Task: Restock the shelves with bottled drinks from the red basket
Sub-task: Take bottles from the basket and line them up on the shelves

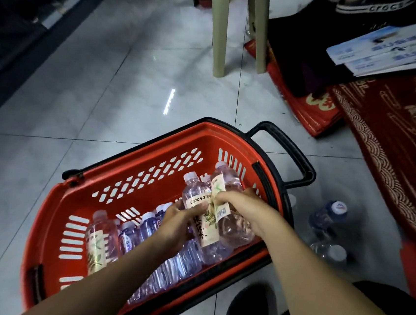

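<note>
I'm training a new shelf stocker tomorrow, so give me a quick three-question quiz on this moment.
1. True or false: the red basket stands on a shelf.
2. What do the left hand and the right hand grip?
A) pink-tinted bottles
B) the basket's black handle
C) a stool leg
3. Fill in: the loose bottles outside the basket lie on the floor to its ____ side.

Key
1. False: it stands on the tiled floor.
2. A
3. right
</note>
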Motion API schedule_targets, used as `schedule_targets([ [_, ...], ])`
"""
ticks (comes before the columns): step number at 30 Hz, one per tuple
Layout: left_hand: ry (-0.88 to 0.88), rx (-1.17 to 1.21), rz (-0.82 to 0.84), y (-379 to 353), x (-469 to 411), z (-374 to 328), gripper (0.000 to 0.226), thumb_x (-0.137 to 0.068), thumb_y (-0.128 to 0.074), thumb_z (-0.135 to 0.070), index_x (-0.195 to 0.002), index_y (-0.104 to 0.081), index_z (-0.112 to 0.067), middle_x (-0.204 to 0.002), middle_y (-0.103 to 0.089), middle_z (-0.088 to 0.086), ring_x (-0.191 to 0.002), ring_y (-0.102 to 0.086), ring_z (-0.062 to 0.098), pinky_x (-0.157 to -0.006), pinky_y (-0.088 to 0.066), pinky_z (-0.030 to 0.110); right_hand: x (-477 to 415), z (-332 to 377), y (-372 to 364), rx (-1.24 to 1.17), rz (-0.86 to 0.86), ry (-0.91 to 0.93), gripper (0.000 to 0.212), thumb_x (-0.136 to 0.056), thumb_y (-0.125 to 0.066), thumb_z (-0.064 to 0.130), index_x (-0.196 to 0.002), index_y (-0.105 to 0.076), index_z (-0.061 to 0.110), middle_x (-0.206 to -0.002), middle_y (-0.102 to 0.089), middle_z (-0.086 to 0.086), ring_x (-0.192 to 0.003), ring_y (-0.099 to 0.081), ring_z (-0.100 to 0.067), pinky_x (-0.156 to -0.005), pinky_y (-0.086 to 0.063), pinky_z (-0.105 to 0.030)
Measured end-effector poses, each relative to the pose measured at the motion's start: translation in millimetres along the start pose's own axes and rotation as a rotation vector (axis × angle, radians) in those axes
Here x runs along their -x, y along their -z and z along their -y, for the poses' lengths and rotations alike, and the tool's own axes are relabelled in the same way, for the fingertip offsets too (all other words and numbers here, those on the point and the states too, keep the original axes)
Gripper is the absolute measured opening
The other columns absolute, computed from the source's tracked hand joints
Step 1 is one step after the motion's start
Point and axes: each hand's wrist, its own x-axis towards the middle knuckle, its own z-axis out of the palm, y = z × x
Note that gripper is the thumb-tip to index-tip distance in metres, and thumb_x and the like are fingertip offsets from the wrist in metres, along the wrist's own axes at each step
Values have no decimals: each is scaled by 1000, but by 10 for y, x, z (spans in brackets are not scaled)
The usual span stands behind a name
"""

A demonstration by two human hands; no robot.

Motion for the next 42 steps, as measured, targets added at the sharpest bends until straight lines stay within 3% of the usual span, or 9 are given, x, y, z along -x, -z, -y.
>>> schedule_targets([
  [4, -52, 35, 8, 72, 187, -207, 57, -73, -71, -14, -126, -53, -5, -104, -70, 16, -96, -67, 34, -80, -56, 53, 205, 109, 6, -72, 82, 97, 56, -69, -73, 35, -116, -49, 17, -112, -65, -11, -99, -66, -26, -75, -56, -37],
  [6, -110, 47, 25, 109, 352, -390, 54, -74, -69, -12, -126, -54, -6, -107, -71, 14, -103, -65, 35, -80, -54, 52, 390, 162, 39, -110, 90, 219, 35, -80, -66, 28, -110, -54, 15, -102, -69, -8, -89, -67, -20, -67, -52, -30],
  [9, -241, 17, 135, 24, 708, -797, 63, -68, -77, -14, -127, -55, -6, -114, -70, 17, -103, -67, 35, -82, -54, 53, 837, 245, 146, -252, 80, 363, 24, -80, -70, 28, -100, -61, 17, -90, -72, 2, -86, -67, -16, -73, -50, -30],
  [13, -407, 29, 299, -327, 1283, -1373, 61, -66, -75, -10, -124, -59, -4, -121, -63, 30, -102, -66, 41, -91, -51, 59, 1522, 320, 274, -325, -9, 569, 68, -60, -90, 23, -118, -55, 20, -103, -76, 0, -98, -72, -17, -89, -55, -36],
  [17, -552, -9, 546, -864, 1935, -1725, 65, -62, -80, -14, -123, -59, -1, -120, -64, 29, -107, -64, 47, -90, -53, 58, 2381, 283, 504, -476, -240, 685, 57, -59, -80, 21, -113, -62, 18, -97, -77, -3, -86, -74, -18, -70, -57, -33],
  [23, -732, 71, 896, -2015, 3004, -1972, 80, -30, -96, -32, -104, -74, -12, -104, -72, 25, -86, -72, 38, -68, -60, 39, 4019, 19, 931, -495, -646, 885, 64, -46, -92, 32, -106, -72, 22, -102, -76, -7, -97, -73, -26, -85, -57, -42],
  [34, -785, 164, 1544, -3863, 5175, -1737, 75, -38, -96, -35, -105, -74, -11, -100, -75, 16, -86, -73, 27, -66, -58, 29, 6756, -787, 893, -383, -1506, 1004, 59, -63, -86, 48, -115, -61, 32, -106, -74, 9, -97, -72, -13, -88, -57, -46],
  [37, -735, 151, 1621, -4171, 5452, -1641, 68, -50, -89, -19, -113, -68, -4, -102, -73, 21, -88, -72, 31, -68, -58, 33, 7062, -961, 954, -358, -1601, 995, 59, -60, -78, 40, -114, -58, 27, -98, -76, 10, -88, -73, -9, -76, -61, -32],
  [42, -690, 144, 1680, -4654, 5654, -1649, 42, -64, -71, 4, -104, -69, -10, -100, -75, 16, -88, -73, 28, -67, -59, 32, 7324, -966, 1223, -289, -1733, 951, 116, -47, -82, 65, -148, -30, 40, -145, -49, 7, -126, -55, -20, -104, -46, -46],
])
